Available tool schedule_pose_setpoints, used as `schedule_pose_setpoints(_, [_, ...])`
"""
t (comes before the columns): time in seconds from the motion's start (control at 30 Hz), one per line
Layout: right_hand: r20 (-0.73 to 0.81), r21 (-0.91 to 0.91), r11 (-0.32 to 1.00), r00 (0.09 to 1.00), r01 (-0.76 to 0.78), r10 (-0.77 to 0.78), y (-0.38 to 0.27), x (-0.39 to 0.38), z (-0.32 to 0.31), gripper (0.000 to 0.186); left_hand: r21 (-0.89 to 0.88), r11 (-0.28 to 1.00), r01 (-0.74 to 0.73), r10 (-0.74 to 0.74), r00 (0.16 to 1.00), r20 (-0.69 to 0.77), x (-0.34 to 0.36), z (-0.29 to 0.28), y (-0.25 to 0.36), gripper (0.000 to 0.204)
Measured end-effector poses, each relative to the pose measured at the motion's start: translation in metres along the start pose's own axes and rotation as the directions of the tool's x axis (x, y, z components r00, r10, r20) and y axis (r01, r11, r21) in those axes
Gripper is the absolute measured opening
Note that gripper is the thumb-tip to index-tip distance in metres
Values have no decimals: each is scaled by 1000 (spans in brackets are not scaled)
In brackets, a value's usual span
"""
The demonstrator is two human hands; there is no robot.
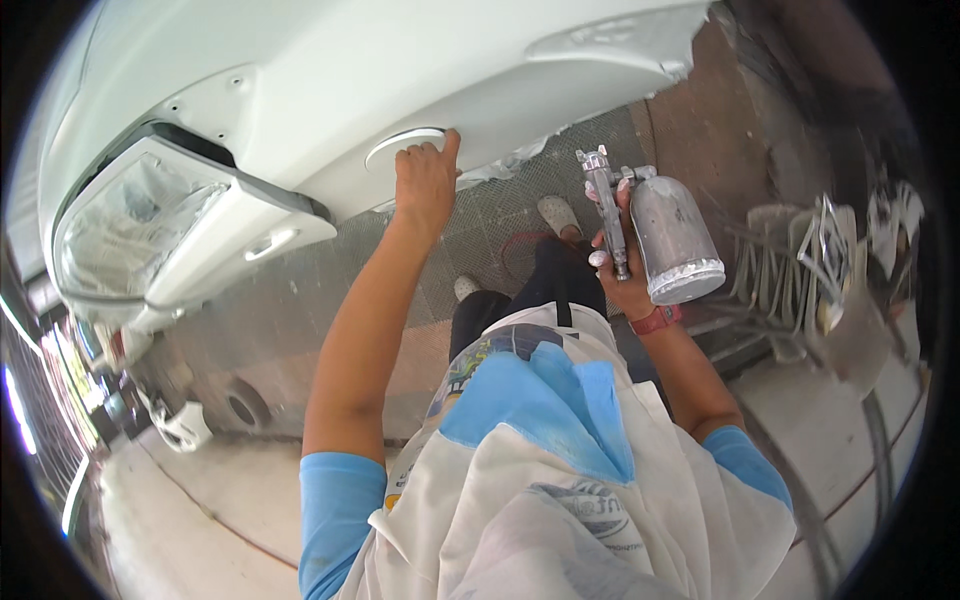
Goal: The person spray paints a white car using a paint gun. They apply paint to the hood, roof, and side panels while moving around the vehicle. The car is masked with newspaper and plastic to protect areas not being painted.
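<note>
- my left hand [428, 180] touches the white oval piece [388, 153] on the pale car panel [480, 110]; whether pinching it, i cannot tell.
- my right hand [630, 285] grasps the spray gun [606, 208], apart from the panel, its grey cup [675, 232] rightward.

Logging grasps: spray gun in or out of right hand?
In: the right hand wraps around the spray gun, its fingertips visible.

White panel [330, 90] blocks front; open gap between it and spray gun [668, 235].
</note>
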State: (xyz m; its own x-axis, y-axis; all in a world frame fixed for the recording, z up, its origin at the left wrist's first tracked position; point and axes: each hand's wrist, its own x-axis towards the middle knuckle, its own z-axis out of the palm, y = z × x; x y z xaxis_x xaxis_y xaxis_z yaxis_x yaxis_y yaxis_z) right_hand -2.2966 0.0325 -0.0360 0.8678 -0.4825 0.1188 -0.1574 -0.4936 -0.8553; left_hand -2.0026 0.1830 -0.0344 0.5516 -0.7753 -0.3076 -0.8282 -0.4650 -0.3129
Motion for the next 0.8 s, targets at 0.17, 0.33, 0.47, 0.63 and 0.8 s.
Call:
schedule_pose_setpoints(0.17, [-197, 0, 990, 970, -144, 141, -37, -70, 71, 74, 13, 995, -97, 98, 993, -72, 10, 14, -1, 50])
schedule_pose_setpoints(0.33, [-280, 48, 999, 960, -1, 14, -44, -95, 135, 80, -90, 978, -189, 183, 981, -70, -55, 27, 2, 48])
schedule_pose_setpoints(0.47, [-287, 174, 985, 957, 22, 30, -36, -93, 182, 73, -50, 986, -157, 161, 982, 100, -145, 38, -11, 63])
schedule_pose_setpoints(0.63, [-448, 201, 967, 892, 155, -50, 4, -63, 259, 62, 94, 988, -121, 105, 981, 163, -209, 57, -43, 83])
schedule_pose_setpoints(0.8, [-559, 262, 943, 829, 204, -24, 13, -11, 313, 52, 130, 989, -65, 51, 993, 108, -221, 85, -59, 88])
